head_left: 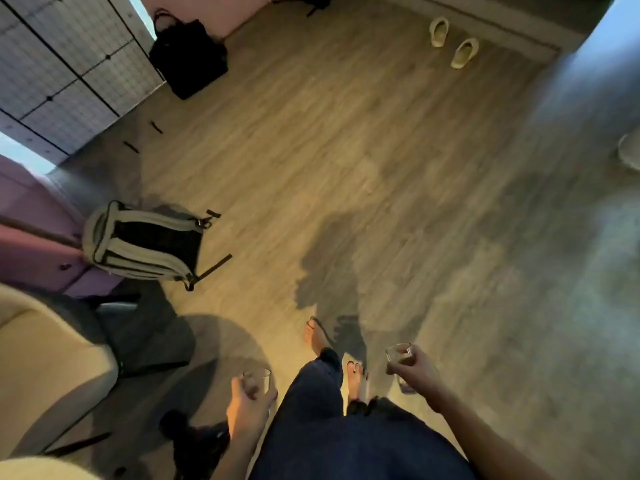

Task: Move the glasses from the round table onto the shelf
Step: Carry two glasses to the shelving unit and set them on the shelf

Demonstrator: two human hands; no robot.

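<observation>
1. Glasses, two small clear tumblers, are each carried in one hand above the wooden plank floor (346, 150).
2. The left clear glass (258, 377) sits inside the left hand (249, 400), fingers (270, 396) curled around its side.
3. The right clear glass (400, 356) is gripped by the right hand (417, 370), fingers wrapped about it.
4. Beyond the fingers lie a striped black-and-cream backpack (145, 244), then a black bag (190, 58) and pale slippers (453, 41).

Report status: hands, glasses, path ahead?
Left hand grips a glass; right hand grips another glass. Backpack on floor left; slippers far ahead.
</observation>
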